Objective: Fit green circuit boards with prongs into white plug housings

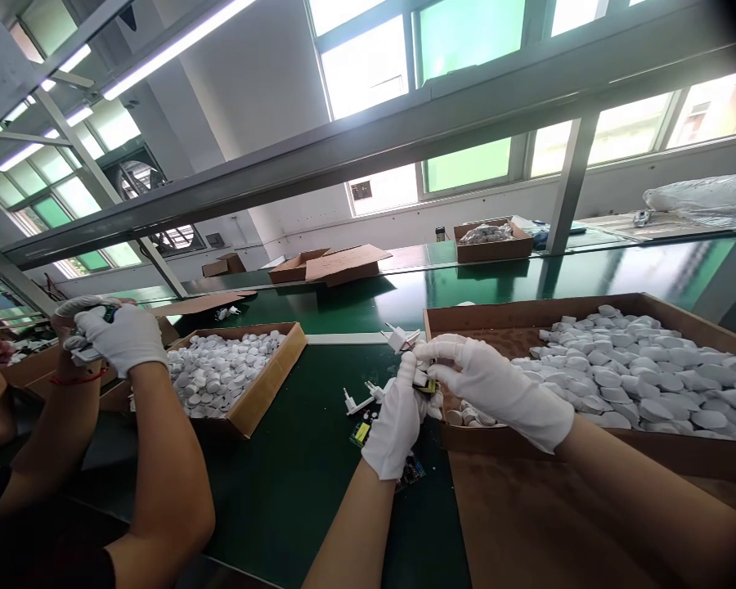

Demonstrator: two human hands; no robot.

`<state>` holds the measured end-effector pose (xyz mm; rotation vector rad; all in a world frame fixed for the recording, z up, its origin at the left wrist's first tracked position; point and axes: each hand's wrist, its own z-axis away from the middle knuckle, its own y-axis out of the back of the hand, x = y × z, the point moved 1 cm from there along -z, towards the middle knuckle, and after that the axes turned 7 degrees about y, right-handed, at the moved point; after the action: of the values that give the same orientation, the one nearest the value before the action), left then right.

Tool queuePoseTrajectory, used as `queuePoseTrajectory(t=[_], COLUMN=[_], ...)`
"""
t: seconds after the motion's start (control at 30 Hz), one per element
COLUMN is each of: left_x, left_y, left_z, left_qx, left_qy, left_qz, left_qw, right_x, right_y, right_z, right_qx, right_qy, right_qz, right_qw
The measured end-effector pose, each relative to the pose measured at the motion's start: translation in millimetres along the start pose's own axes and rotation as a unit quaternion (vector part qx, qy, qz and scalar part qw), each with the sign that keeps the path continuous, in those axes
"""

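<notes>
Both my gloved hands meet over the green bench. My left hand (393, 429) is closed around a white two-pin plug housing (400, 337), its pins pointing up and outward. Close against it, my right hand (496, 380) has its fingertips bent onto a small circuit board (429, 385) with a yellow part; the fingers partly hide where board and housing meet. Beside and below my left hand lie loose white plug pieces (356, 402), a circuit board with a yellow transformer (361, 433) and another dark circuit board (412, 472).
To my right stands a cardboard tray (589, 446) of white oval caps (656, 372). Another box (270, 384) of white discs sits left. A co-worker's gloved hand (126, 335) works at far left. Cartons (349, 263) lie beyond, under a metal beam (368, 151).
</notes>
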<state>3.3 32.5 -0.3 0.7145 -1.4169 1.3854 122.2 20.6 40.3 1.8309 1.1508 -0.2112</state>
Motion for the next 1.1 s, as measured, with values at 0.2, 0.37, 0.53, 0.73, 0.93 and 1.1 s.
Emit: queuePoseTrajectory(t=[0.2, 0.37, 0.53, 0.73, 0.93, 1.1], left_x=[4, -4, -18, -13, -4, -1], left_y=[4.7, 1.4, 0.2, 8.0, 11.3, -8.5], left_z=[8, 0, -17, -7, 7, -4], left_qx=[0.016, -0.013, 0.029, 0.065, 0.072, -0.044], left_qy=[-0.062, -0.022, -0.031, -0.082, -0.081, 0.025], left_qz=[-0.024, 0.008, 0.097, 0.109, 0.128, 0.202], left_qw=[0.998, 1.000, 0.994, 0.988, 0.986, 0.978], right_x=[-2, 1, -8, -12, 15, 38], right_y=[4, -13, -21, -16, -29, -42], right_z=[4, 3, 2, 2, 7, 8], right_qx=[-0.048, 0.029, 0.024, -0.028, -0.006, 0.054], right_qy=[0.022, -0.012, -0.166, -0.137, -0.063, -0.093], right_qz=[0.076, 0.030, -0.162, -0.134, -0.030, -0.058], right_qw=[0.996, 0.999, 0.972, 0.981, 0.998, 0.993])
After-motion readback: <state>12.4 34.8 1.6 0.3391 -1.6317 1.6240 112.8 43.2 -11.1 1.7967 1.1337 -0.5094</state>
